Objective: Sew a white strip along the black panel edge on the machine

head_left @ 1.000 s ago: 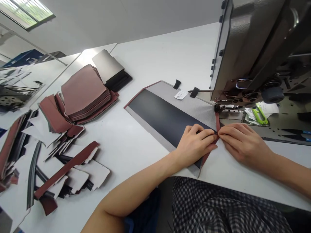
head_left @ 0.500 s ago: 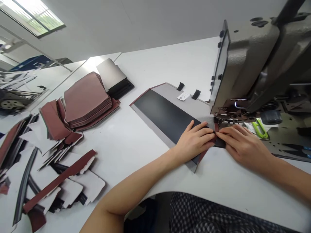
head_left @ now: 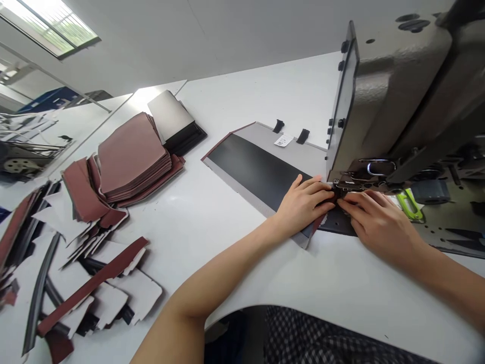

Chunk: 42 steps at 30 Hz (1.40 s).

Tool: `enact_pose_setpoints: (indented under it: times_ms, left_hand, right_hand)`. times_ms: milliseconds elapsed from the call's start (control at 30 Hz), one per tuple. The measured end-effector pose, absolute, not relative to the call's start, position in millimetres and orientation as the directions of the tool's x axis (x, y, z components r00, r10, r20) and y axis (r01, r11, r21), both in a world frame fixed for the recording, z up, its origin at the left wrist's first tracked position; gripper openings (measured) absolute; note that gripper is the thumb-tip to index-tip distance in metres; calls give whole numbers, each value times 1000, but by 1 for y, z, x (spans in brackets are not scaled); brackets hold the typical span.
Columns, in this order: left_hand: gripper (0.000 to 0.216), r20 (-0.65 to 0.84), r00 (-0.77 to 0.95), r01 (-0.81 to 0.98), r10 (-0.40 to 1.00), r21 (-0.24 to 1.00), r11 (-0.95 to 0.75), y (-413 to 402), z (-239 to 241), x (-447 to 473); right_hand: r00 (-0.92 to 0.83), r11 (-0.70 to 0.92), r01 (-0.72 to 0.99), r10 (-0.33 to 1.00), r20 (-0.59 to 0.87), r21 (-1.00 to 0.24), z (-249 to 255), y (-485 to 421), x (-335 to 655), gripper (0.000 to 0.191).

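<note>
A grey fabric panel (head_left: 242,194) with a glossy black strip (head_left: 253,162) and dark red edging lies slanted on the table, its right end under the sewing machine head (head_left: 373,106). My left hand (head_left: 303,205) rests flat on the panel's right end, fingers stretched toward the needle area. Just right of the presser foot, my right hand (head_left: 379,220) has its fingers bent and pressed together at the panel's edge; what they pinch is hidden. Two black tabs (head_left: 303,136) and a white label (head_left: 283,140) show along the panel's far edge.
Dark red panels (head_left: 131,151) are stacked at the left, beside black pieces (head_left: 187,139). Loose strips and white-backed cut pieces (head_left: 109,301) cover the near left. Green snips (head_left: 409,205) and dark scissors (head_left: 466,235) lie on the right behind my right hand.
The panel's near right corner has shifted up, closer to the machine. My left hand has moved slightly with it, and my right hand remains beside the presser foot.
</note>
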<state>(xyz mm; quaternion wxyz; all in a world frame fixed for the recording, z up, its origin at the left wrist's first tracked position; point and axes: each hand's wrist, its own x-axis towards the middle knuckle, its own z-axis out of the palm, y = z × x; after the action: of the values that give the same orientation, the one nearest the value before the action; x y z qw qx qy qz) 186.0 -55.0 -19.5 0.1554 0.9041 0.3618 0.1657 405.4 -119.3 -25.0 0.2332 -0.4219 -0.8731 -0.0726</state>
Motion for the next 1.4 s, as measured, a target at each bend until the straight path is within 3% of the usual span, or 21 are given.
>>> enact_pose_setpoints:
  times_ms: [333, 467, 667, 800, 933, 1000, 1100, 1300, 1400]
  left_hand:
    - [20, 163, 677, 609, 718, 424, -670, -58, -13, 188]
    - [21, 124, 558, 710, 821, 440, -549, -84, -8, 197]
    - [50, -17, 642, 740, 767, 279, -613, -119, 4, 202]
    - [40, 75, 670, 724, 739, 153, -672, -113, -3, 197]
    - [30, 258, 770, 555, 583, 179, -812, -103, -20, 192]
    - [30, 289, 813, 453, 505, 232, -861, -101, -25, 189]
    - [33, 295, 818, 407, 495, 313, -858, -102, -25, 183]
    - [38, 195, 860, 384, 471, 359, -851, -109, -18, 163]
    - [37, 185, 866, 380, 465, 363, -851, -106, -20, 158]
  right_hand:
    - [-492, 598, 792, 744, 452, -123, -32, -116, 409, 33]
    - [-461, 595, 776, 762, 454, -211, -25, -119, 413, 33]
    - [-321, 404, 800, 913, 253, -442, -11, -166, 417, 33]
    - [-189, 272, 801, 960, 205, -533, -12, -196, 395, 30]
    - [-112, 258, 870, 933, 342, -420, -15, -205, 364, 24]
    - [-134, 281, 908, 898, 420, -311, -17, -205, 354, 23]
    - [-214, 333, 920, 870, 444, -208, -16, -205, 353, 23]
    - [-390, 456, 803, 889, 240, -384, -8, -191, 388, 29]
    - [-461, 521, 788, 852, 248, -328, -7, -180, 401, 37]
